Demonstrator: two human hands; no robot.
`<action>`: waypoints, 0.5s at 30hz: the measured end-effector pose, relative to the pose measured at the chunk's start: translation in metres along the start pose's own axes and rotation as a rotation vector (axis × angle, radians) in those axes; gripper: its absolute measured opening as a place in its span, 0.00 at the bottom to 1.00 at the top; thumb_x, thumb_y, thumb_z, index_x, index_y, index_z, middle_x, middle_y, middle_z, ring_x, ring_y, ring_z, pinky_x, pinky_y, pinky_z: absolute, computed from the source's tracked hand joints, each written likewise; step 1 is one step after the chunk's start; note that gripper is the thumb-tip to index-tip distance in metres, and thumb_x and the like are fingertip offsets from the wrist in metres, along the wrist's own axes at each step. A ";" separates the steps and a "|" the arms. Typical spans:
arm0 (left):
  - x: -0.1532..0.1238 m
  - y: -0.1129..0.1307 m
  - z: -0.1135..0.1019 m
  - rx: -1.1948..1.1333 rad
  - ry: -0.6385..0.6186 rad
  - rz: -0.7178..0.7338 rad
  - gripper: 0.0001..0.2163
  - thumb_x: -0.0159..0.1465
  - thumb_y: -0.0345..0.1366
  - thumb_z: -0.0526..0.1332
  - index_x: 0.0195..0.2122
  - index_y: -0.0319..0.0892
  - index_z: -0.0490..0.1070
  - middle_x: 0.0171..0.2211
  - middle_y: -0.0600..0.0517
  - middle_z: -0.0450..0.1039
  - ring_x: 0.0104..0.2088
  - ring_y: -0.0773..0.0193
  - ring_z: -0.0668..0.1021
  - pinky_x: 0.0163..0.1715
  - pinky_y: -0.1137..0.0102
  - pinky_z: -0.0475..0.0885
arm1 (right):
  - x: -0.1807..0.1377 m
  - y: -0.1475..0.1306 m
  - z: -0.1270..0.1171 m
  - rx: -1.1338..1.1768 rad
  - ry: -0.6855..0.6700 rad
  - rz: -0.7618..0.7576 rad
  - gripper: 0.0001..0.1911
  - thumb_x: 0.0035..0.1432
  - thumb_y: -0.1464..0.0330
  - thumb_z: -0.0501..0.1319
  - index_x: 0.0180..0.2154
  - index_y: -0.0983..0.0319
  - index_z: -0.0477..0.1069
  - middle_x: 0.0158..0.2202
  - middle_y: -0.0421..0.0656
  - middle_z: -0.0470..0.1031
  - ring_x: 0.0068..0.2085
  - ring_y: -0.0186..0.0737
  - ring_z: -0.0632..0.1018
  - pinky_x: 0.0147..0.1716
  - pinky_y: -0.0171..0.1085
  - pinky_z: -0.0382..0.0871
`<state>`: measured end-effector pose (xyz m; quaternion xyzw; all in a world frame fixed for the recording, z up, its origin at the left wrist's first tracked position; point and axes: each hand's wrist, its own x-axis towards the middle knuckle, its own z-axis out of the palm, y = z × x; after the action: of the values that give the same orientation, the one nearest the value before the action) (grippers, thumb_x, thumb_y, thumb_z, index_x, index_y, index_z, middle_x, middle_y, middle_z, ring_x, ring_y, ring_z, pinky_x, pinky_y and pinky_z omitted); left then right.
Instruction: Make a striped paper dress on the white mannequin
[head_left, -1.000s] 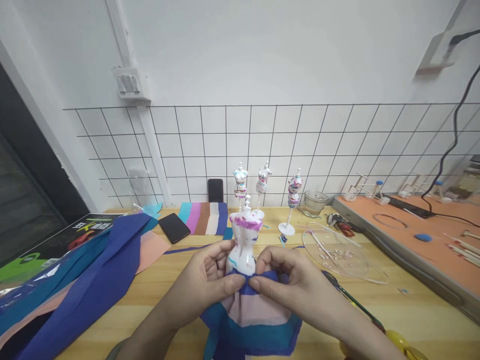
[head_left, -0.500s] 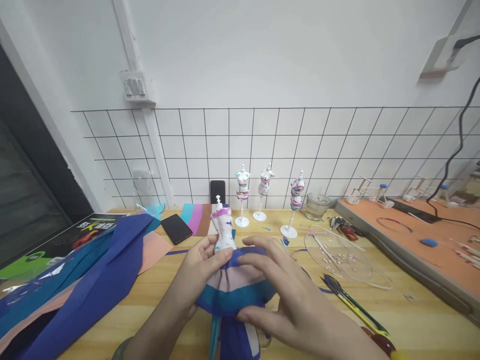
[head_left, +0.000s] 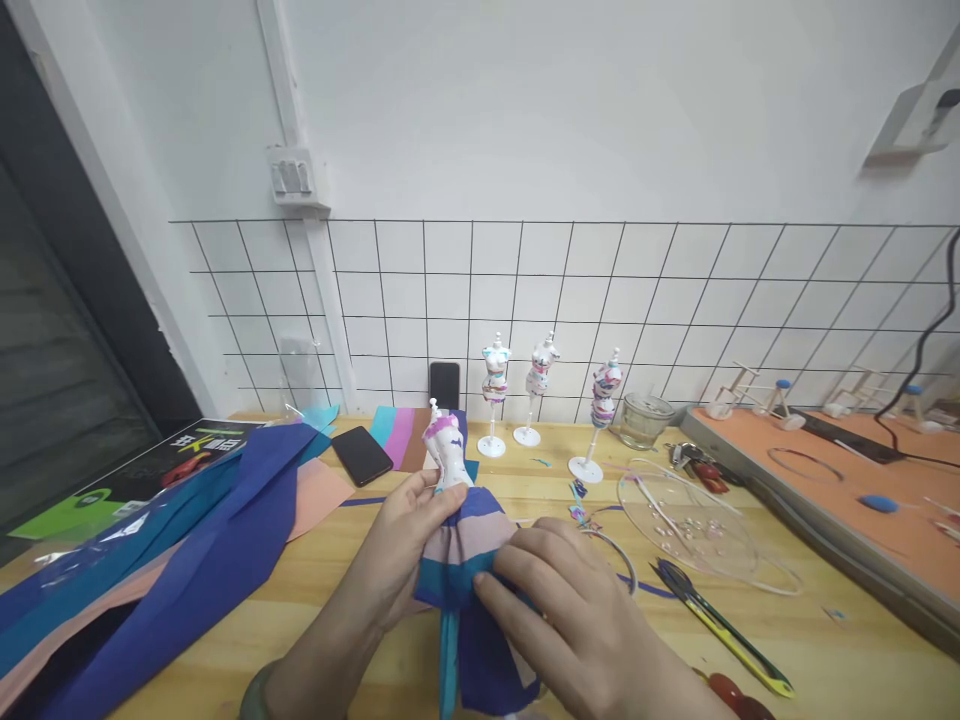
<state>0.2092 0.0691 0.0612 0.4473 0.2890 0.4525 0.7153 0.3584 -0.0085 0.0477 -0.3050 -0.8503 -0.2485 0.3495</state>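
A small white mannequin with a pink-purple painted top leans slightly, held at the waist by my left hand, whose fingers and thumb close around it. From its waist hangs a layered skirt in blue, pale pink and teal bands, with a longer blue and teal piece below. My right hand has its fingers and thumb closed on the skirt's right side, near the teal band. Part of the skirt is hidden behind that hand.
Three painted mannequins stand on round bases near the tiled wall, beside a glass bowl. A clear dish of beads and a yellow-green cutter lie right. Folded coloured sheets and a black phone lie left.
My right hand's fingers, spread over the skirt before, have closed on its right side and moved down a little. The skirt now looks narrower. The view has shifted slightly left.
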 end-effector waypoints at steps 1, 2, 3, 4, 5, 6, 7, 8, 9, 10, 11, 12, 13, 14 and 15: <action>-0.001 0.001 0.001 0.000 0.002 0.010 0.11 0.53 0.34 0.67 0.37 0.38 0.72 0.32 0.51 0.77 0.30 0.67 0.75 0.31 0.74 0.70 | 0.000 -0.001 -0.001 0.003 0.009 -0.018 0.18 0.66 0.76 0.44 0.38 0.69 0.72 0.32 0.49 0.74 0.35 0.44 0.72 0.34 0.44 0.67; -0.001 0.001 0.001 0.002 0.004 0.019 0.11 0.53 0.34 0.67 0.37 0.38 0.72 0.32 0.51 0.77 0.30 0.67 0.75 0.31 0.74 0.69 | 0.001 -0.002 -0.001 0.005 0.010 -0.030 0.17 0.65 0.76 0.44 0.38 0.69 0.72 0.30 0.48 0.75 0.34 0.43 0.72 0.34 0.43 0.67; -0.001 0.002 0.001 0.008 0.005 0.025 0.10 0.54 0.34 0.67 0.36 0.38 0.72 0.31 0.51 0.77 0.31 0.67 0.75 0.32 0.75 0.69 | 0.001 -0.003 -0.002 0.009 0.001 -0.034 0.17 0.65 0.77 0.45 0.38 0.69 0.72 0.30 0.48 0.75 0.34 0.43 0.72 0.33 0.43 0.68; -0.001 0.003 0.001 0.017 0.004 0.028 0.09 0.54 0.34 0.67 0.35 0.38 0.73 0.31 0.51 0.77 0.31 0.67 0.75 0.32 0.75 0.69 | 0.001 -0.003 -0.002 0.017 -0.011 -0.038 0.15 0.64 0.77 0.46 0.38 0.70 0.72 0.29 0.48 0.75 0.33 0.43 0.72 0.33 0.43 0.68; -0.001 0.003 0.000 0.029 0.005 0.032 0.09 0.54 0.34 0.67 0.35 0.38 0.73 0.32 0.51 0.77 0.32 0.67 0.75 0.33 0.75 0.69 | 0.001 -0.003 -0.003 0.027 -0.026 -0.040 0.15 0.63 0.78 0.47 0.38 0.70 0.72 0.29 0.48 0.75 0.33 0.43 0.72 0.32 0.43 0.68; 0.000 0.004 0.000 0.042 0.007 0.038 0.09 0.55 0.34 0.66 0.36 0.38 0.73 0.33 0.51 0.77 0.33 0.67 0.75 0.33 0.75 0.68 | 0.001 -0.003 -0.003 0.035 -0.043 -0.043 0.14 0.63 0.79 0.48 0.38 0.71 0.72 0.29 0.48 0.76 0.33 0.43 0.72 0.32 0.43 0.68; 0.000 0.004 -0.001 0.054 0.011 0.043 0.09 0.55 0.34 0.66 0.37 0.38 0.73 0.35 0.50 0.77 0.33 0.66 0.75 0.34 0.75 0.68 | 0.001 -0.002 -0.002 0.043 -0.062 -0.047 0.14 0.62 0.78 0.48 0.39 0.71 0.72 0.30 0.49 0.76 0.33 0.44 0.72 0.31 0.44 0.68; 0.000 0.004 -0.002 0.067 0.014 0.050 0.10 0.55 0.35 0.66 0.38 0.38 0.73 0.37 0.50 0.77 0.34 0.65 0.75 0.34 0.74 0.68 | 0.001 -0.002 -0.002 0.051 -0.073 -0.047 0.13 0.62 0.78 0.48 0.39 0.70 0.72 0.30 0.49 0.76 0.33 0.44 0.72 0.31 0.44 0.68; 0.001 0.004 -0.003 0.084 0.015 0.056 0.11 0.56 0.35 0.66 0.39 0.38 0.73 0.38 0.49 0.76 0.35 0.65 0.75 0.35 0.73 0.68 | 0.000 -0.001 -0.002 0.061 -0.075 -0.041 0.13 0.61 0.78 0.49 0.39 0.69 0.71 0.31 0.49 0.76 0.33 0.44 0.72 0.30 0.44 0.68; 0.000 0.004 -0.004 0.108 0.009 0.060 0.11 0.56 0.35 0.65 0.39 0.38 0.73 0.39 0.49 0.76 0.36 0.64 0.75 0.36 0.72 0.68 | 0.000 -0.001 -0.002 0.082 -0.075 -0.030 0.12 0.60 0.78 0.50 0.40 0.68 0.71 0.31 0.49 0.76 0.33 0.44 0.72 0.31 0.44 0.68; 0.000 0.005 -0.005 0.137 0.001 0.064 0.11 0.56 0.36 0.65 0.39 0.39 0.73 0.39 0.48 0.76 0.37 0.63 0.75 0.37 0.72 0.68 | 0.000 0.000 -0.002 0.118 -0.067 -0.011 0.12 0.58 0.78 0.51 0.41 0.67 0.70 0.32 0.48 0.76 0.34 0.44 0.72 0.31 0.44 0.69; 0.000 0.005 -0.006 0.169 -0.014 0.067 0.11 0.57 0.36 0.65 0.40 0.39 0.74 0.39 0.49 0.77 0.38 0.62 0.75 0.37 0.72 0.69 | -0.001 0.001 -0.001 0.174 -0.047 0.014 0.13 0.56 0.79 0.52 0.43 0.66 0.69 0.33 0.48 0.75 0.34 0.44 0.72 0.33 0.44 0.69; -0.001 0.006 -0.007 0.199 -0.039 0.068 0.11 0.57 0.36 0.65 0.40 0.40 0.74 0.39 0.49 0.77 0.39 0.62 0.75 0.38 0.72 0.69 | -0.001 0.002 -0.001 0.247 -0.012 0.047 0.16 0.54 0.79 0.53 0.45 0.65 0.67 0.34 0.47 0.74 0.36 0.44 0.72 0.34 0.44 0.69; -0.003 0.007 -0.008 0.226 -0.071 0.063 0.12 0.57 0.36 0.65 0.42 0.41 0.74 0.39 0.50 0.77 0.39 0.62 0.76 0.39 0.72 0.69 | -0.002 0.003 -0.001 0.323 0.038 0.100 0.19 0.53 0.79 0.53 0.47 0.64 0.65 0.36 0.47 0.74 0.37 0.44 0.73 0.36 0.44 0.69; -0.004 0.008 -0.009 0.248 -0.107 0.053 0.13 0.57 0.36 0.65 0.44 0.42 0.74 0.39 0.50 0.78 0.39 0.62 0.76 0.39 0.72 0.69 | -0.003 0.004 0.000 0.393 0.087 0.183 0.20 0.53 0.78 0.53 0.49 0.63 0.63 0.38 0.47 0.73 0.40 0.44 0.73 0.38 0.44 0.69</action>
<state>0.1969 0.0706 0.0648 0.5633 0.2923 0.4078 0.6565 0.3631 -0.0071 0.0464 -0.2959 -0.8354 -0.0582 0.4596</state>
